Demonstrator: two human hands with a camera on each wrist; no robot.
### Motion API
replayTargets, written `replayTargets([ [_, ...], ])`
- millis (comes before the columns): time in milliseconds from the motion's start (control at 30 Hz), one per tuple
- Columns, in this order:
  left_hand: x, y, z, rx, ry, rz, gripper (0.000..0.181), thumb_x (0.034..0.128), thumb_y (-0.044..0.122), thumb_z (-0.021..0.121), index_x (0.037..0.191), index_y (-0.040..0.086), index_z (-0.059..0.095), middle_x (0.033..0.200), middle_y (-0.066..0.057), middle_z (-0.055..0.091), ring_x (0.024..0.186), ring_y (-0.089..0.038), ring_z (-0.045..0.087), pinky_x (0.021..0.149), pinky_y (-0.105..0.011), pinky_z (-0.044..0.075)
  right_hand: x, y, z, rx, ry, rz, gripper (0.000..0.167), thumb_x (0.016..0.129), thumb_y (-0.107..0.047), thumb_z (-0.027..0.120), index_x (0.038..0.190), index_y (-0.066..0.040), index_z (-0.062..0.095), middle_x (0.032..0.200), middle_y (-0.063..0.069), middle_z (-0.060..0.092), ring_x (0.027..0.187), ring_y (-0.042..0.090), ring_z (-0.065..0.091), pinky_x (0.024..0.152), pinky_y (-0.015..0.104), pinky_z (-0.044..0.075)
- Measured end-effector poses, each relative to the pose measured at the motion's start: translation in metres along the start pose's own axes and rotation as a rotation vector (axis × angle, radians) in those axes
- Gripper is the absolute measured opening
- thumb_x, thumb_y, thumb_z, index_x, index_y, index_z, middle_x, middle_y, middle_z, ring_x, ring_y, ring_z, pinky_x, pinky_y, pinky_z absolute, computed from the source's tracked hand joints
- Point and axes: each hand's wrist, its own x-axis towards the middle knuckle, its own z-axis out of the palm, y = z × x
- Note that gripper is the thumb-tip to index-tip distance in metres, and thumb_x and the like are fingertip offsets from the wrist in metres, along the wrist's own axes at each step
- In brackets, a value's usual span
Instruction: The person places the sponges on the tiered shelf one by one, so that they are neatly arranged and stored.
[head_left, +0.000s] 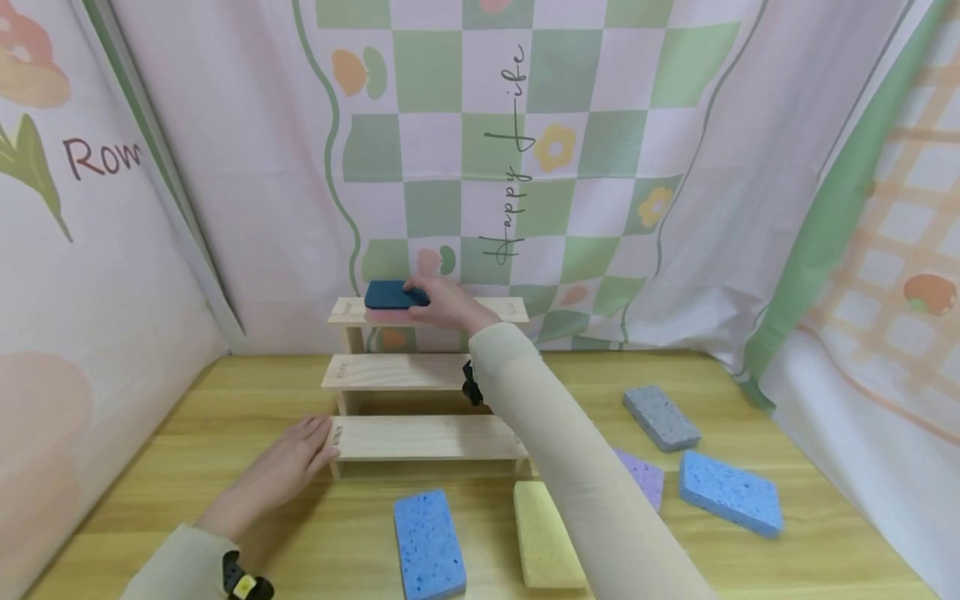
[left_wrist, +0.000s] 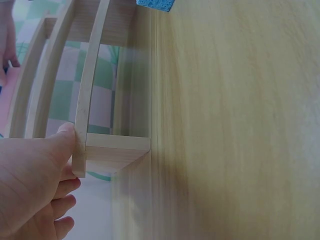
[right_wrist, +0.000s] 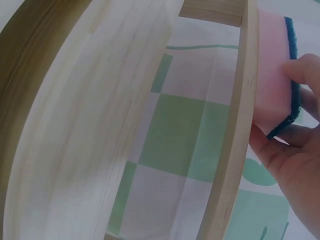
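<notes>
Against checkered cloth [head_left: 495,146], the right hand [head_left: 448,302] pinches a blue-topped sponge [head_left: 387,295], the left hand [head_left: 281,463] grips a wooden rack [head_left: 420,437].

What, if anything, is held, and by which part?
The right hand holds the blue-topped sponge by its right end. The left hand touches the lowest shelf at its left end; grip unclear.

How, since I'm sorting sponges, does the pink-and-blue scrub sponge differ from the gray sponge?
The pink-and-blue scrub sponge has a dark blue layer over pink; the gray sponge is one color. The first lies on the top shelf, the gray one on the table. The right hand holds the first; no hand touches the gray one. Both are block-shaped.
</notes>
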Motion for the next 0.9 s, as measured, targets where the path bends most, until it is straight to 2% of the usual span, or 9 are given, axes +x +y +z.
replayTargets([
  [433, 0.000, -0.003, 0.002, -0.002, -0.008, 0.003, 0.052, 0.0966, 0.026, 0.049, 0.127, -0.016, 0.043, 0.132, -0.032, 0.039, 0.123, -0.047, 0.034, 0.102, -0.055, 0.026, 0.000, 0.002, -0.002, 0.003, -0.011, 0.001, 0.046, 0.090, -0.020, 0.060, 0.133, -0.010, 0.047, 0.137, 0.006, 0.045, 0.128, 0.020, 0.037, 0.105, 0.033, 0.029],
  [633, 0.000, -0.003, 0.003, -0.015, -0.010, -0.004, 0.053, 0.0967, 0.026, 0.049, 0.128, -0.015, 0.042, 0.133, -0.031, 0.039, 0.124, -0.046, 0.033, 0.102, -0.055, 0.027, -0.002, 0.006, -0.010, 0.021, 0.003, -0.019, 0.048, 0.091, -0.020, 0.060, 0.134, -0.008, 0.046, 0.136, 0.007, 0.046, 0.125, 0.020, 0.039, 0.103, 0.032, 0.032],
  [900, 0.000, -0.002, 0.002, -0.016, -0.004, 0.002, 0.052, 0.0968, 0.025, 0.049, 0.128, -0.016, 0.042, 0.132, -0.032, 0.039, 0.123, -0.047, 0.033, 0.102, -0.055, 0.027, -0.015, 0.007, -0.025, 0.066, 0.012, -0.039, 0.048, 0.091, -0.020, 0.060, 0.135, -0.008, 0.045, 0.139, 0.005, 0.042, 0.130, 0.021, 0.033, 0.106, 0.035, 0.028],
])
